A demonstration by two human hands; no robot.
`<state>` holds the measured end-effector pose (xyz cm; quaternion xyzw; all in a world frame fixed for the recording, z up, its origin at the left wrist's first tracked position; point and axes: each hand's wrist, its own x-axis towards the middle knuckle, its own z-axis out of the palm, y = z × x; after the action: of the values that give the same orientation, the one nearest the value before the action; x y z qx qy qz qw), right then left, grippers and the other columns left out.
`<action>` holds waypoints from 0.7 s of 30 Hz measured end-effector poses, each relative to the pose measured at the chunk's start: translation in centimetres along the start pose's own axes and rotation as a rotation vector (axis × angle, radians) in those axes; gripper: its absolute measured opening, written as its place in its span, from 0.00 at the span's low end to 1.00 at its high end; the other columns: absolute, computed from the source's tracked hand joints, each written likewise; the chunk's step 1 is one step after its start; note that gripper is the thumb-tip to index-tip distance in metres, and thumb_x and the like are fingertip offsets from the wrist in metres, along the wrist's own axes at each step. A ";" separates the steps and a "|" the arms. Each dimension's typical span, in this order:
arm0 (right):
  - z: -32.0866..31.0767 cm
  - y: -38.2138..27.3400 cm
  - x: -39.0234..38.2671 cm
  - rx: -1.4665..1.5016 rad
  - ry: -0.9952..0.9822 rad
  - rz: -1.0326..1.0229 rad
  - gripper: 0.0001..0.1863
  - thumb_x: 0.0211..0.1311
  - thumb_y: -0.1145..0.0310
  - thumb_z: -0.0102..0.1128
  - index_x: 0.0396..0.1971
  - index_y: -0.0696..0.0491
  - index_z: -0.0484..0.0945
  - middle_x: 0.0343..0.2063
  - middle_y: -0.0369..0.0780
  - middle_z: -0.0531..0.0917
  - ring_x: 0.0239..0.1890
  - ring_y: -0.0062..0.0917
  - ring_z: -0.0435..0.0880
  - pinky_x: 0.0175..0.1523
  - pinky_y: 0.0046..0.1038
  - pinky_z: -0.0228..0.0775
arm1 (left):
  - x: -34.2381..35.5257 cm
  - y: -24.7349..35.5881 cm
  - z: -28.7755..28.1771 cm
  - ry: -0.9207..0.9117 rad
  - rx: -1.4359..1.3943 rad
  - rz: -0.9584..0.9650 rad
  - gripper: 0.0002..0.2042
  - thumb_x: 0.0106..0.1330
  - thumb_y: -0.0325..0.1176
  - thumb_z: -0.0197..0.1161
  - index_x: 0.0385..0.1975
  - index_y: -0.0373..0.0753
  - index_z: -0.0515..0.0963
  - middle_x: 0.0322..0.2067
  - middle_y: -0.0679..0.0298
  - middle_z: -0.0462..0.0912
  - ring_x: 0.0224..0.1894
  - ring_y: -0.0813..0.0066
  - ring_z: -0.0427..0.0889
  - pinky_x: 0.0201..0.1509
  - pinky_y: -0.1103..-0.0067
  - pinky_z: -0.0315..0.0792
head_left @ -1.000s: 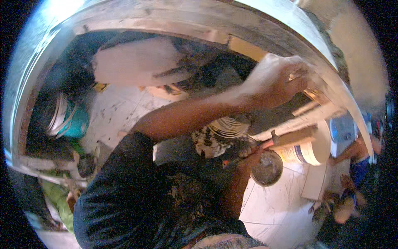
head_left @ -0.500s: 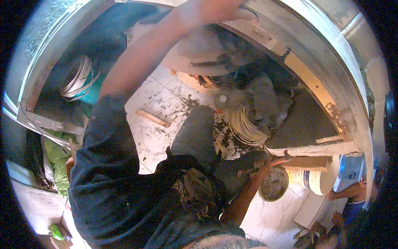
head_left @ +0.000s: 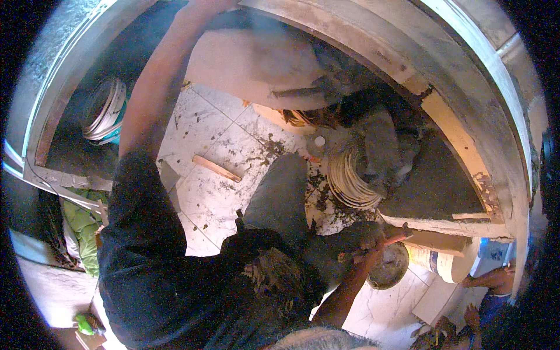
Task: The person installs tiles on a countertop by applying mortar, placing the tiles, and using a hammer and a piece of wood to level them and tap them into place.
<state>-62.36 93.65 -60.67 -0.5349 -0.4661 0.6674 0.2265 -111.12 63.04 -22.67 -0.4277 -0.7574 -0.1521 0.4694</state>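
My left arm reaches up across the left side, and my left hand (head_left: 213,6) lies at the picture's top edge, beside the upper rim of the curved frame (head_left: 373,55). Its fingers are cut off or blurred there. Low on the right, my right hand (head_left: 373,240) is closed near my knee, next to a round bucket (head_left: 388,266) with a greyish inside. A narrow reddish length sticks out by that hand, too unclear to name. Below the left arm, a short wooden strip (head_left: 216,168) lies on the dirt-spotted tiles (head_left: 201,125).
Coiled pale cable (head_left: 350,178) lies beside dark cloth (head_left: 379,134). A teal bucket with a whitish rim (head_left: 105,114) is at left, a large pale sheet (head_left: 251,64) at the far side. At right are a white-and-yellow bucket (head_left: 443,256) and another person's arm (head_left: 490,277).
My left arm and hand have swung left along the curved frame toward the top edge. My right hand stays near the bucket; the view has shifted slightly.
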 end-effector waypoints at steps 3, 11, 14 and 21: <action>-1.6 1.6 2.2 -0.098 0.101 -0.021 0.29 0.62 0.48 0.45 0.55 0.55 0.65 0.38 0.41 0.76 0.37 0.30 0.76 0.37 0.31 0.72 | 0.5 -0.6 0.9 0.047 -0.064 0.063 0.33 0.41 0.36 0.71 0.52 0.39 0.68 0.50 0.53 0.71 0.56 0.55 0.67 0.61 0.66 0.61; -0.1 1.4 -0.5 0.167 0.092 -0.108 0.27 0.63 0.53 0.45 0.55 0.56 0.64 0.32 0.39 0.75 0.31 0.28 0.75 0.32 0.32 0.71 | 0.2 -0.3 0.7 0.063 -0.112 -0.033 0.32 0.43 0.42 0.72 0.50 0.39 0.70 0.46 0.55 0.72 0.51 0.60 0.70 0.55 0.70 0.63; -0.7 1.3 -1.2 0.053 0.054 0.003 0.26 0.62 0.57 0.46 0.56 0.56 0.63 0.28 0.39 0.73 0.27 0.26 0.73 0.30 0.31 0.69 | -0.4 -1.1 1.0 0.086 -0.087 0.003 0.24 0.54 0.44 0.64 0.48 0.37 0.70 0.43 0.54 0.75 0.47 0.59 0.73 0.52 0.70 0.65; -2.5 -1.6 -7.4 -1.082 -0.206 -0.497 0.26 0.60 0.66 0.49 0.58 0.57 0.61 0.18 0.36 0.68 0.19 0.24 0.68 0.25 0.29 0.65 | 3.1 -2.7 -1.6 -0.576 -0.176 -0.240 0.16 0.64 0.38 0.50 0.48 0.37 0.73 0.49 0.55 0.75 0.55 0.54 0.69 0.60 0.66 0.61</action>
<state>-57.98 89.44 -55.52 -0.3817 -0.8701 0.3109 0.0250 -112.93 61.96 -18.78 -0.3997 -0.8880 -0.1442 0.1756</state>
